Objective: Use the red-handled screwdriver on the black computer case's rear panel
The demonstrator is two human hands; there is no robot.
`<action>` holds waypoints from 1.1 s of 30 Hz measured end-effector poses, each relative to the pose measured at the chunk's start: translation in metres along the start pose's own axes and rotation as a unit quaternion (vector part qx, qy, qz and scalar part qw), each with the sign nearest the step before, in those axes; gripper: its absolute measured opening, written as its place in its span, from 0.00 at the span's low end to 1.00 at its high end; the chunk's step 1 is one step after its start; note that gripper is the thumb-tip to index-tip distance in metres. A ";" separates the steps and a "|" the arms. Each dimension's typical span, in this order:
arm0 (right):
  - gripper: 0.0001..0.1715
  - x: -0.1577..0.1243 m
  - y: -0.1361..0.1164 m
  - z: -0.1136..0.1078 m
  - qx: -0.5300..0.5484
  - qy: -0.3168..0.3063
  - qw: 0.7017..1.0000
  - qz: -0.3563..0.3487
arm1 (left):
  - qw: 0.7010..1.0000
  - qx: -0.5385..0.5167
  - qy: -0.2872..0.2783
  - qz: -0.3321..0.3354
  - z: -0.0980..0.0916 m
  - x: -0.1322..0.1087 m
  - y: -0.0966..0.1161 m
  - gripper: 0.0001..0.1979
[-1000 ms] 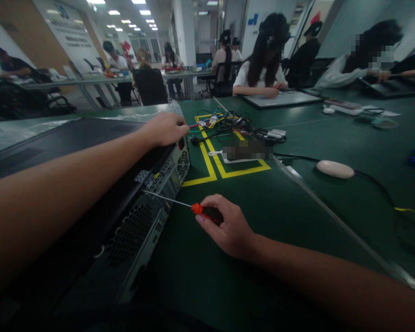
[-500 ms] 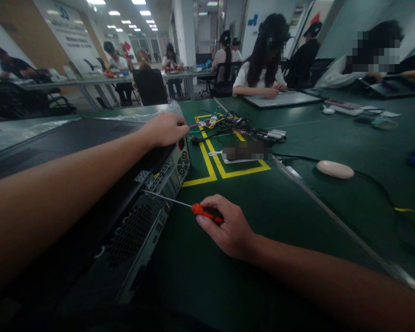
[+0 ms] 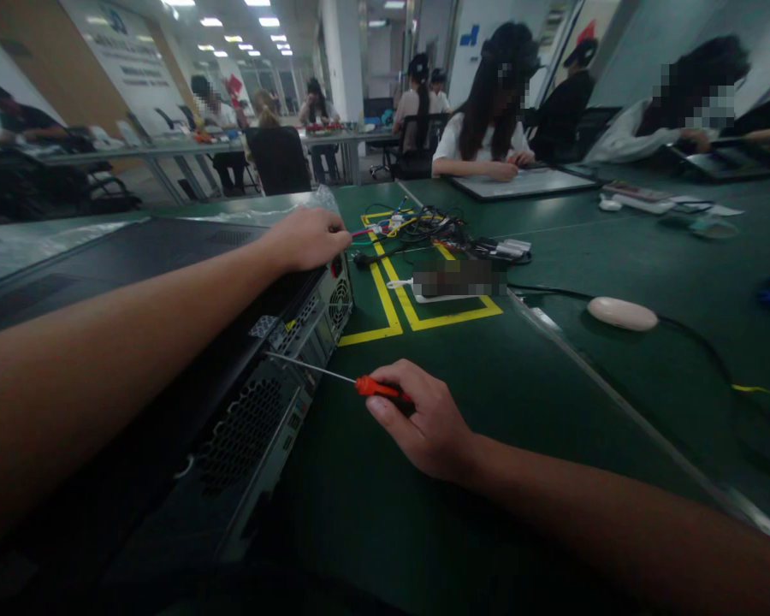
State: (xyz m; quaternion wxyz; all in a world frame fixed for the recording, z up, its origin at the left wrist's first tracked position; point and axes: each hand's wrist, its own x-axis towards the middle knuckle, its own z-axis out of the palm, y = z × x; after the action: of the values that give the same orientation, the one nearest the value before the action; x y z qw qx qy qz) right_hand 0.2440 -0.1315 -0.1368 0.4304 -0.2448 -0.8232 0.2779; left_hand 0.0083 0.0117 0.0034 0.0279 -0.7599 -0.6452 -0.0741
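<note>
A black desktop computer case [image 3: 167, 342] lies on its side on the green table mat [image 3: 488, 402], its grey rear panel with vents and a fan grille facing right. My left hand [image 3: 308, 239] rests curled over the case's far top corner. My right hand [image 3: 423, 423] grips the orange-and-black handle of a screwdriver [image 3: 334, 376]. Its thin metal shaft points left, and its tip touches the rear panel near the upper edge.
Yellow tape lines [image 3: 417, 316] mark the mat beyond the case. A tangle of cables [image 3: 423, 227] lies behind them, and a white mouse [image 3: 622, 314] with its cord sits to the right. Several people work at tables farther back. Clear plastic wrap [image 3: 38, 239] lies at the left.
My right hand's fingers have shifted slightly on the screwdriver handle, as if it has been turned a little. My left hand and the case have stayed put.
</note>
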 end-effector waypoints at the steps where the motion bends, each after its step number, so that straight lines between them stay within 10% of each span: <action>1: 0.09 0.000 0.000 0.000 0.000 0.000 1.000 0.000 | 1.000 0.000 0.003 0.001 0.000 0.000 0.000 0.24; 33: 0.08 -0.001 -0.001 0.001 0.017 0.003 1.000 0.023 | 1.000 0.000 -0.001 -0.003 0.000 0.000 0.000 0.26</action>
State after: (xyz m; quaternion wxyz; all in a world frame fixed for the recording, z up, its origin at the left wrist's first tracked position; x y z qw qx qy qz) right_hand 0.2431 -0.1329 -0.1373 0.4302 -0.2574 -0.8112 0.3010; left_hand 0.0079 0.0122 0.0031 0.0272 -0.7582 -0.6473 -0.0735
